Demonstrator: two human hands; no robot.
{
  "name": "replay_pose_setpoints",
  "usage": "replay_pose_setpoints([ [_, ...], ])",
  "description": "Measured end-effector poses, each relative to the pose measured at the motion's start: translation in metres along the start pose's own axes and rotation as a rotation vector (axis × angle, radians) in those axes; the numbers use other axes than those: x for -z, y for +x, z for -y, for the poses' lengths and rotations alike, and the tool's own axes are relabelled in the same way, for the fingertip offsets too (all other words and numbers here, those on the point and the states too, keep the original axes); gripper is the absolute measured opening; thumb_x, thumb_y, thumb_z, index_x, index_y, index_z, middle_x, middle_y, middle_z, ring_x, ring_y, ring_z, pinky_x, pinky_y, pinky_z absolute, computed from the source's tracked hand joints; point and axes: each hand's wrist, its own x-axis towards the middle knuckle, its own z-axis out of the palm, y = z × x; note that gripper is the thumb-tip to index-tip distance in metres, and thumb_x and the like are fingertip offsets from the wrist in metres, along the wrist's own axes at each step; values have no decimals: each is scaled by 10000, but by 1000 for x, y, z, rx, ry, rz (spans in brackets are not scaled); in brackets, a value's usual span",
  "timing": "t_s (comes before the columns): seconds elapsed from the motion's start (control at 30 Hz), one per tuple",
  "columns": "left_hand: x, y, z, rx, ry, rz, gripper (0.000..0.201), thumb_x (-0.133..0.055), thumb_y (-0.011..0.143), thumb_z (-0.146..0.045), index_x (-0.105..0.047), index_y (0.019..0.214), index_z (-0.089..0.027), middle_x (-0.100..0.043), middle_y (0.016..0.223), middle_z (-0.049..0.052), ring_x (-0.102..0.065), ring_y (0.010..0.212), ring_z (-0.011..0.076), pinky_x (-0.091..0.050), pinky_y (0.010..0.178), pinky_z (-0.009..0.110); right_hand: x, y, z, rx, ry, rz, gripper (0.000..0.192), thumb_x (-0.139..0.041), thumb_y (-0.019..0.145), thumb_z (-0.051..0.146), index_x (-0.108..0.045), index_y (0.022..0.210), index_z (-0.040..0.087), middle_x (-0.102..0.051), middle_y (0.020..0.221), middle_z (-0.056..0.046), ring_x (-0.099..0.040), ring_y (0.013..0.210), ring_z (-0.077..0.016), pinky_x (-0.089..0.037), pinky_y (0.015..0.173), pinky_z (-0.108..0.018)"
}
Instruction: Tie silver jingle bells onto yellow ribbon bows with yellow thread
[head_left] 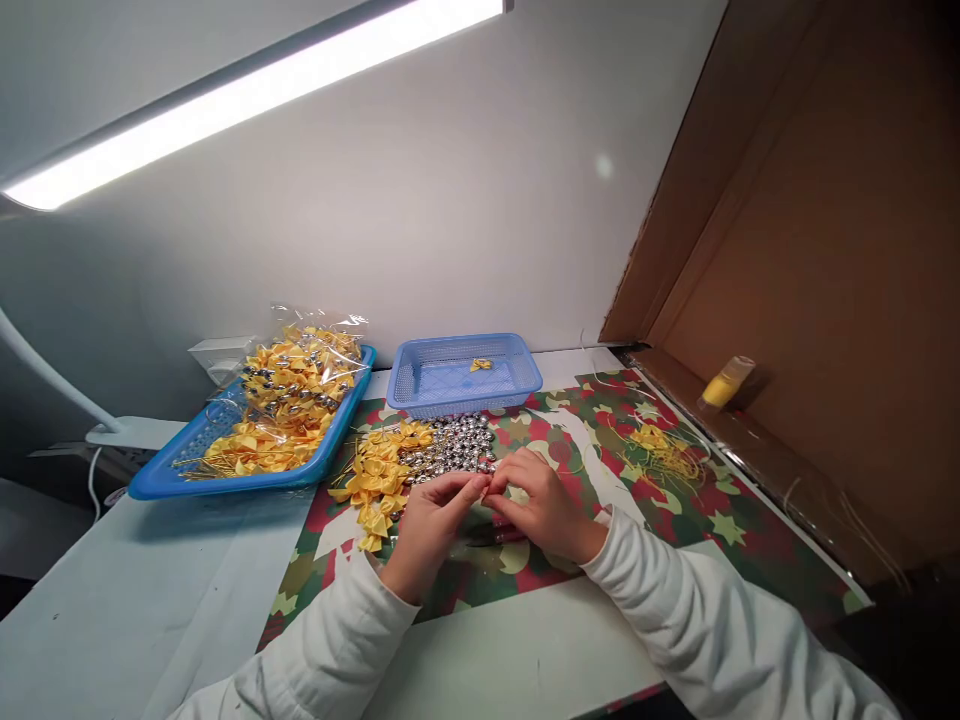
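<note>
My left hand and my right hand meet over the patterned sheet, fingertips pinched together. Whatever sits between the fingertips is too small and covered to make out. Just beyond my left hand lies a pile of yellow ribbon bows. Beside the bows, a cluster of shiny silver beads spreads up to my fingertips. Further back stands a blue plastic basket with one yellow bow inside.
At left, a blue tray holds many yellow bows with silver beads, partly in a clear bag. Thin yellow strings lie on the sheet at right. A yellow-filled bottle rests by the cardboard wall. A lamp hangs above.
</note>
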Motion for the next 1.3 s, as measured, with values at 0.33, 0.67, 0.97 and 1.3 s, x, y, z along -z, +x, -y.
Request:
replay_pose_setpoints([
  [0.33,1,-7,-4,-154,331,135,271,-638,800,-403,-713,701,-163,-680,671,34,-558,617,152,-422,574,241,10,5,-3,-258,328,25,228,-646,833,349,-689,966,169,-657,863,-40,-578,770,-144,-453,687,-275],
  [0.67,3,-2,2,102,-112,120,325,-692,734,-464,-662,655,-150,-603,615,7,-467,533,98,-389,507,218,10,3,-3,-149,233,-121,242,-652,847,377,-683,713,178,-661,683,-24,-552,672,-141,-420,631,-281],
  [0.97,7,2,5,252,-341,-1,364,-794,625,-451,-748,815,-143,-599,618,-8,-340,451,34,-290,416,167,13,-1,0,210,-115,-8,299,-503,954,373,-668,773,200,-711,780,-20,-569,734,-150,-319,761,-355],
  [1.3,5,-4,2,-38,217,181,227,-731,722,-389,-798,815,-193,-758,730,52,-610,609,178,-446,531,247,14,-5,-8,244,-193,16,290,-448,980,341,-655,832,202,-677,780,-18,-559,740,-146,-297,777,-350],
])
